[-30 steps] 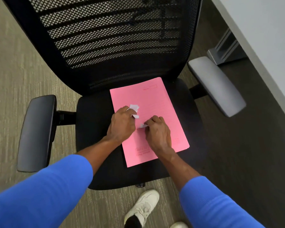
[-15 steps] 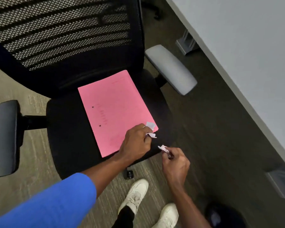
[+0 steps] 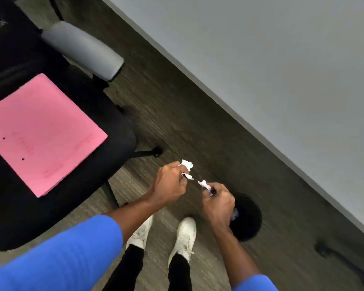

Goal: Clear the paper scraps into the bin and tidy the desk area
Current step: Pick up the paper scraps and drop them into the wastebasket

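Holding white paper scraps (image 3: 187, 164) pinched in its curled fingers, the left hand (image 3: 170, 182) hangs over the carpet just short of the bin (image 3: 248, 219), on the side toward the office chair (image 3: 118, 131). I read the right hand (image 3: 218, 201) as closed around a second cluster of scraps (image 3: 205, 185), positioned over the near rim of the bin and partly covering its mouth. The bin is a dark round container on the floor, close beside the white shoes (image 3: 184, 236) and near the edge of the grey desk (image 3: 261, 59); something pale shows inside it, though I cannot tell what it is. Primary risk: the left hand is not yet above the bin opening, so releasing now would drop its pieces on the carpet beside the bin. Secondary risk: the scraps are small, light and loosely crumpled, with several tips protruding past the fingers; a partial loosening of either grip during the carry could shed a fragment that drifts outside the rim. Third risk: the right hand sits at the rim, not the centre, so pieces released there may catch the edge and tip outward. I judge that a pink folder (image 3: 40, 135) lying on the chair seat, well apart from the bin, remains to be tidied.
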The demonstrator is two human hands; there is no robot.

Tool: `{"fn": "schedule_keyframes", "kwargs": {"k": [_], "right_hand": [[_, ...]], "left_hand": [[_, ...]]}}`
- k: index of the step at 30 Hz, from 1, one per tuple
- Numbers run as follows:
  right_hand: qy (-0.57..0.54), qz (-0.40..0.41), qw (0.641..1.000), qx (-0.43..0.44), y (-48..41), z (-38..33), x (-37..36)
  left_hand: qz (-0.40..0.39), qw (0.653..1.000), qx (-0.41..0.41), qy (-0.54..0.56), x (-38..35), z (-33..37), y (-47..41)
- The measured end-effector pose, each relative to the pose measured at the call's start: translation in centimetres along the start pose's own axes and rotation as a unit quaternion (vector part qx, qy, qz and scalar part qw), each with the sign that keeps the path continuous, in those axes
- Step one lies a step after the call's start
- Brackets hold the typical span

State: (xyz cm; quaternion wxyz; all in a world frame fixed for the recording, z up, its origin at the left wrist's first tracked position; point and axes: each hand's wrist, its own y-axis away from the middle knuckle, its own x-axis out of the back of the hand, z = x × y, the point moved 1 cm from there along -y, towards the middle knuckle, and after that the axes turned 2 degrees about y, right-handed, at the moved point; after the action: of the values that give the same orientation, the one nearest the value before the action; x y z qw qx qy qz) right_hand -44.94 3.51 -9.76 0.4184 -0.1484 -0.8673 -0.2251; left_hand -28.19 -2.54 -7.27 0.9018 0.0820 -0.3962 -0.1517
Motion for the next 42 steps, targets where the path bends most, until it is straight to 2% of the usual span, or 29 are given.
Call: {"fn": "schedule_keyframes", "kwargs": {"k": [9,16,21,25,30,33,38,42], "right_hand": [[0.030,-0.008,0.991,-0.128,-0.4,12.0,4.8],[0.068,-0.004,0.974,-0.217,0.0,19.7,6.2],[0.077,-0.029,0.957,-0.278,-1.1,23.4,6.8],[0.036,-0.057,0.955,-0.290,-2.1,25.8,7.0],[0.035,-0.099,0.948,-0.301,-2.3,27.3,7.1],[0.037,-0.093,0.952,-0.289,-2.1,27.3,7.1],[0.060,-0.119,0.946,-0.297,-1.5,27.2,7.0],[0.047,-0.109,0.946,-0.303,-1.3,26.1,6.5]], "left_hand": [[-0.096,0.993,0.069,0.024,-12.1,5.4,0.1],[-0.150,0.966,0.187,0.095,-22.1,8.8,0.8],[-0.177,0.939,0.281,0.086,-27.8,10.7,0.4],[-0.251,0.928,0.255,0.105,-30.9,11.7,0.7],[-0.331,0.869,0.302,0.210,-32.4,11.4,1.7],[-0.373,0.850,0.279,0.244,-32.4,11.1,1.9],[-0.375,0.882,0.241,0.152,-31.5,10.0,2.1],[-0.367,0.905,0.192,0.096,-30.0,9.6,1.6]]}}
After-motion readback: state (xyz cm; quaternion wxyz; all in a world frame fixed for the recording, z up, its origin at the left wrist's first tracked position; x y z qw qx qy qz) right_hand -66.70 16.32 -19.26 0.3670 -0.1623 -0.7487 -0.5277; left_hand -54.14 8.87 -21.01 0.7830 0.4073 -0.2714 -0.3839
